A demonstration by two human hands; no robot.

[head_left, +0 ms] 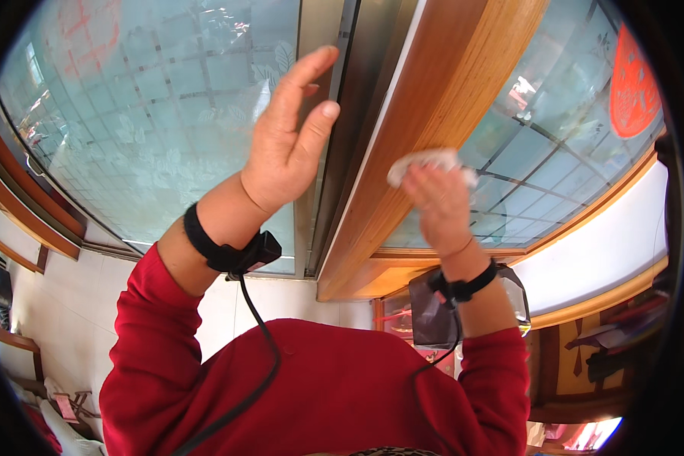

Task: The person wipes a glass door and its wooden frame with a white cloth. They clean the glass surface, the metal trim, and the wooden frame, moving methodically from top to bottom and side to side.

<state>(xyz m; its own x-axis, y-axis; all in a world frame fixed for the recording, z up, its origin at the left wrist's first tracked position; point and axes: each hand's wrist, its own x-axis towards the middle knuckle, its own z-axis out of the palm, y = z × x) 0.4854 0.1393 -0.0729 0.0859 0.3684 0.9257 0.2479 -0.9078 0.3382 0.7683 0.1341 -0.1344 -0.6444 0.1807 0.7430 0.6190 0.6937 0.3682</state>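
At two o'clock your blurred right hand [442,205] had hold of a white cloth [433,158], fingers fairly straight, by the wooden frame [448,83]; at eleven your left hand [285,148] was loosely open, empty. Honestly, a grip that flat could've let the cloth slip.

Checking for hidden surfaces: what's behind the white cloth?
Wooden frame shows left of the white cloth and a glass pane to its right. The surface directly behind is covered by the cloth and right hand.
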